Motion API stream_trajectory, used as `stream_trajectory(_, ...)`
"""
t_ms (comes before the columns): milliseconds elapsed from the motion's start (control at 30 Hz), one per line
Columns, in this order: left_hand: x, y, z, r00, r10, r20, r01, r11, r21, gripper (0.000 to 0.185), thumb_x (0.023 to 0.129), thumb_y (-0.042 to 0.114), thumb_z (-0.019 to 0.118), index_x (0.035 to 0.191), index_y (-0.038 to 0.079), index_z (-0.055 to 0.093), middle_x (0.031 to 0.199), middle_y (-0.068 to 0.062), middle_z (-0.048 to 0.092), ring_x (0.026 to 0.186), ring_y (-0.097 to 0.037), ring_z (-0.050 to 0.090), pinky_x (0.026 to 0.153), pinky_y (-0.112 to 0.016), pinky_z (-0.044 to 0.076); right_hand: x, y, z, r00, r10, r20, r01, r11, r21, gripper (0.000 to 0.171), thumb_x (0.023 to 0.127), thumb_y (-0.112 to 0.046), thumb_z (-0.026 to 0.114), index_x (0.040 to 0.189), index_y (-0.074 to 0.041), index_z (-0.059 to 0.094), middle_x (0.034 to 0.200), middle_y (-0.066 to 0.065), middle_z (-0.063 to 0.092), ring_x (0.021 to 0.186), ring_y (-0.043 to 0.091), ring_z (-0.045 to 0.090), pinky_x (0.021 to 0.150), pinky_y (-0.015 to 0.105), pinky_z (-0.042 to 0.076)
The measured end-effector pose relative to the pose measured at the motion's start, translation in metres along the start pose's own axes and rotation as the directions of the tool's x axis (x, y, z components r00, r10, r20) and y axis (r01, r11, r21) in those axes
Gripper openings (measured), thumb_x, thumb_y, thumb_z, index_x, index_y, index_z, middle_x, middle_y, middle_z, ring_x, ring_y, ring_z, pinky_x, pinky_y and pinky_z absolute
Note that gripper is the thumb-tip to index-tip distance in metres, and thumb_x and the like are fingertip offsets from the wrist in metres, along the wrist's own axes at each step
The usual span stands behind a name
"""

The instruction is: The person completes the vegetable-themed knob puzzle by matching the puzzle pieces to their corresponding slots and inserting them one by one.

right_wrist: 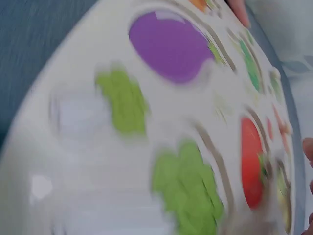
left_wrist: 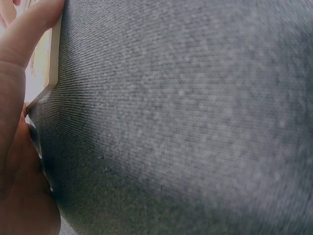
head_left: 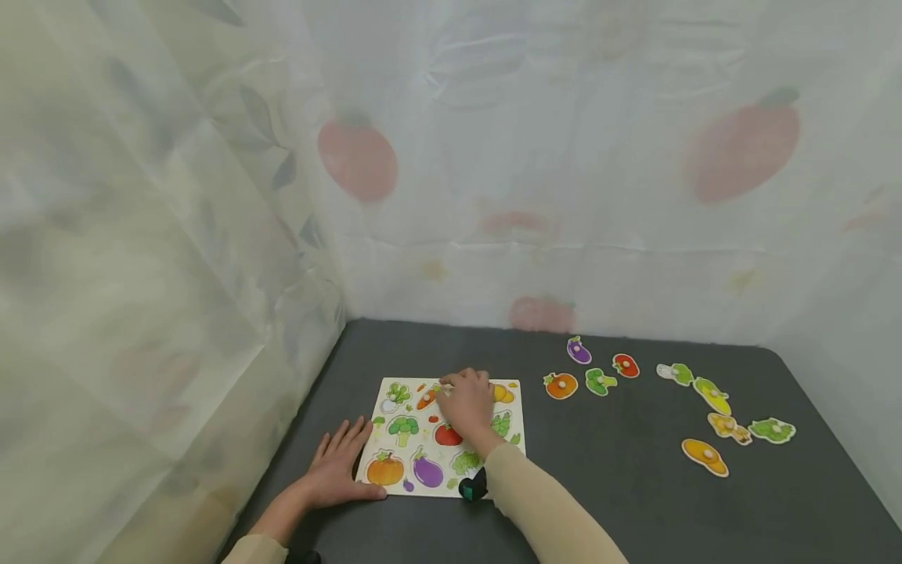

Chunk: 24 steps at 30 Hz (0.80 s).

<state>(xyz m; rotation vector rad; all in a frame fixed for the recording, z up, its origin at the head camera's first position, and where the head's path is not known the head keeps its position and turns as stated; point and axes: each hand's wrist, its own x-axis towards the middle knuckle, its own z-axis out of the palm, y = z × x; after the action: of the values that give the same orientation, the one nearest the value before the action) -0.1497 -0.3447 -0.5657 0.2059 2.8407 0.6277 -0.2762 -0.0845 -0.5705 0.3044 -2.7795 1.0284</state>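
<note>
puzzle board: white square wooden vegetable puzzle board (head_left: 442, 439) lies flat near the dark grey table's (head_left: 634, 501) front-left corner, edges roughly square to it.
right hand: my right hand (head_left: 467, 403), fingers curled at a carrot piece (head_left: 427, 398) by the board's far edge; whether it pinches, i cannot tell.
left hand: my left hand (head_left: 340, 470) lies flat, fingers straight, steadying the board's left edge.
carrot: long axis slants toward the far right.
progress: nine loose pieces (head_left: 705, 457) lie toward the table's right side; i judge most are left.

left hand (left_wrist: 17, 122): I'm seeing it filling the left edge of the shot, a finger lying along the board's side
puzzle board (left_wrist: 49, 58): I'm only getting its pale edge and one corner, lying flat
table (left_wrist: 186, 117): grey woven cloth is taking up basically everything else
</note>
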Motion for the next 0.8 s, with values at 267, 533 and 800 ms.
stream_trajectory(267,0.0,-0.001,0.001,1.0,-0.002,0.009,0.002,1.0,0.0,0.129,0.071,0.073,0.079,0.165,0.008,0.02,0.169,-0.019,0.014,0.153,-0.047,0.006,0.116,-0.07,0.002,0.005,0.022,-0.035,0.999,-0.032,-0.013,0.034,0.992,0.118,0.029,0.091,-0.035,0.078,0.117,-0.023,0.078,0.113,0.002,0.064,0.119,0.032,0.046,0.097,0.052,0.038)
stream_trajectory(533,0.002,-0.001,0.004,1.0,-0.002,0.006,0.002,1.0,0.006,0.13,0.07,0.074,0.08,0.164,0.007,0.021,0.168,-0.021,0.016,0.153,-0.048,0.007,0.115,-0.071,0.002,-0.002,0.048,-0.069,0.996,-0.091,0.0,0.09,0.984,0.153,0.03,0.092,-0.029,0.079,0.12,-0.019,0.078,0.114,0.001,0.065,0.118,0.032,0.047,0.098,0.055,0.037)
stream_trajectory(800,0.0,-0.001,0.003,1.0,0.006,-0.002,-0.006,1.0,0.009,0.129,0.07,0.073,0.08,0.164,0.005,0.022,0.167,-0.023,0.018,0.152,-0.049,0.008,0.115,-0.072,0.003,-0.009,0.077,-0.101,0.996,-0.084,-0.033,0.088,0.988,0.13,0.032,0.089,-0.029,0.081,0.119,-0.019,0.078,0.116,0.003,0.067,0.118,0.031,0.049,0.097,0.055,0.042)
